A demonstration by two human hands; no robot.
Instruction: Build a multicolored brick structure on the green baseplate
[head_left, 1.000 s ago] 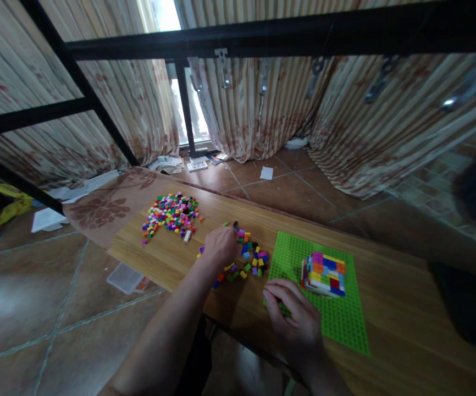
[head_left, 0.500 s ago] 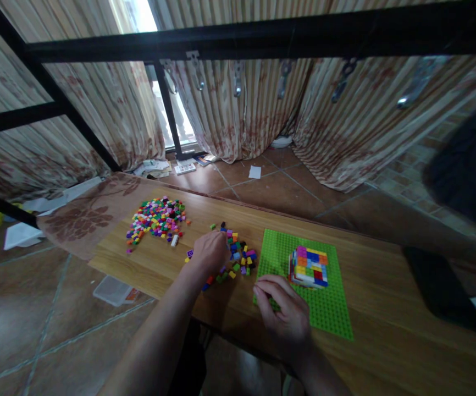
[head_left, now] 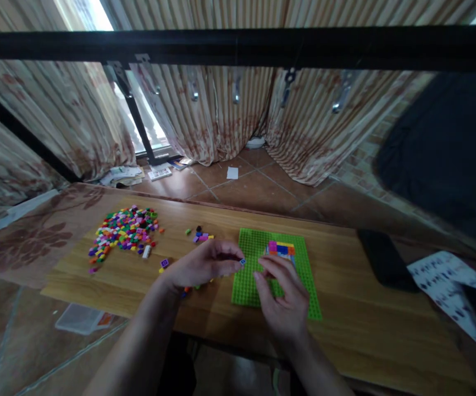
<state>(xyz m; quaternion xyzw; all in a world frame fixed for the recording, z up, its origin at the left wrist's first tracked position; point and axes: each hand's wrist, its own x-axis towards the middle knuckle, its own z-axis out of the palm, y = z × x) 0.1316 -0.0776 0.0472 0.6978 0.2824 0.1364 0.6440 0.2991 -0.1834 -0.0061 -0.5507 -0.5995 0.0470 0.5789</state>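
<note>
Your left hand pinches a small blue brick between thumb and fingertip, just over the green baseplate's left edge. Your right hand lies on the baseplate, fingers curled beside the multicoloured build; I cannot tell whether it holds anything. The loose brick pile is well left of the baseplate.

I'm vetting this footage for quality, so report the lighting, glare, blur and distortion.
Head view: the window is blown out to white at top left. The table is dimly, evenly lit, with a soft shadow beneath the left hand. Wide-angle distortion bows the table's edges. The brick it pinches looks slightly soft, while the pile stays fairly crisp.
</note>
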